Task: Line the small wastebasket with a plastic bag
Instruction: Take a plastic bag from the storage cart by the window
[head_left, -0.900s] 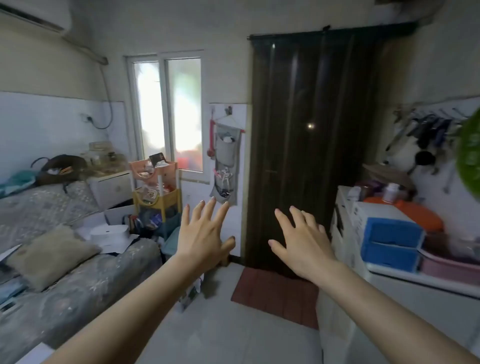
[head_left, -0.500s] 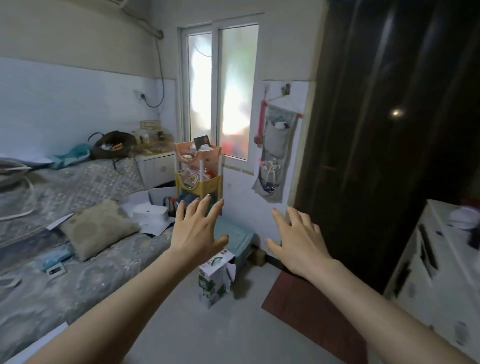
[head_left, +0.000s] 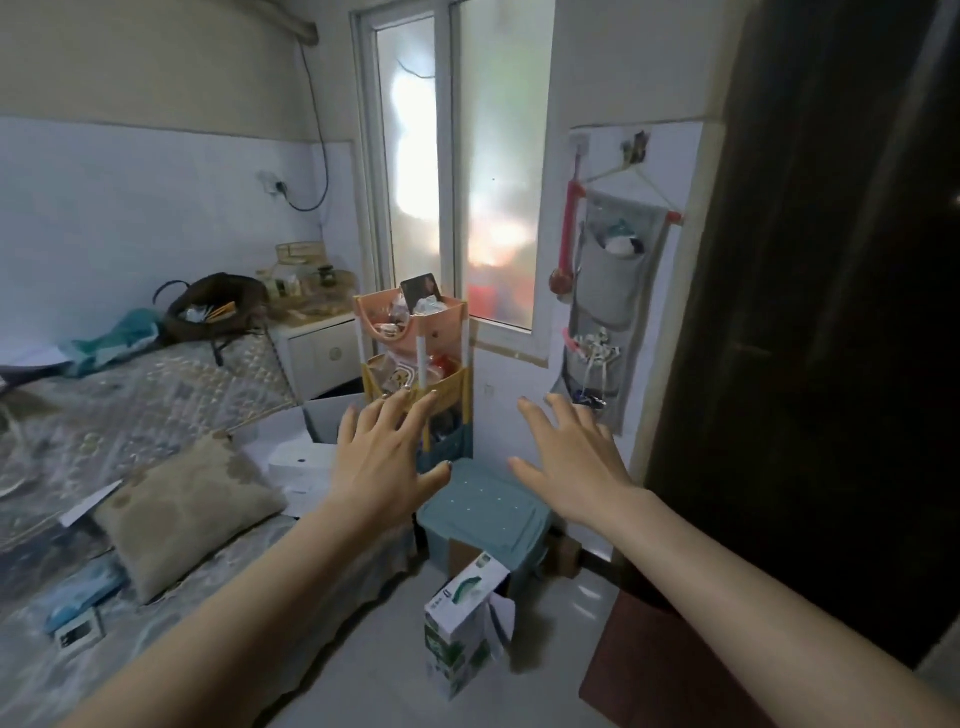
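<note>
My left hand (head_left: 382, 457) and my right hand (head_left: 571, 460) are both stretched out in front of me, palms down, fingers spread, holding nothing. I see no wastebasket that I can name for certain and no loose plastic bag. Below my hands a white-and-green carton (head_left: 460, 631) stands on the floor with a white bag or tissue hanging out of its open side. Behind it sits a teal lidded bin (head_left: 485, 512), partly under my hands.
A bed (head_left: 130, 467) with a tan pillow (head_left: 182, 512) fills the left. A pink-and-yellow tiered rack (head_left: 415, 358) stands under the window. A grey pocket organiser (head_left: 610, 312) hangs on the wall. A dark door (head_left: 831, 312) and a red mat (head_left: 665, 665) are at right.
The view has swung left and moved closer to the bed and the rack; the white cabinet at right has left the frame. Both hands stay spread and empty.
</note>
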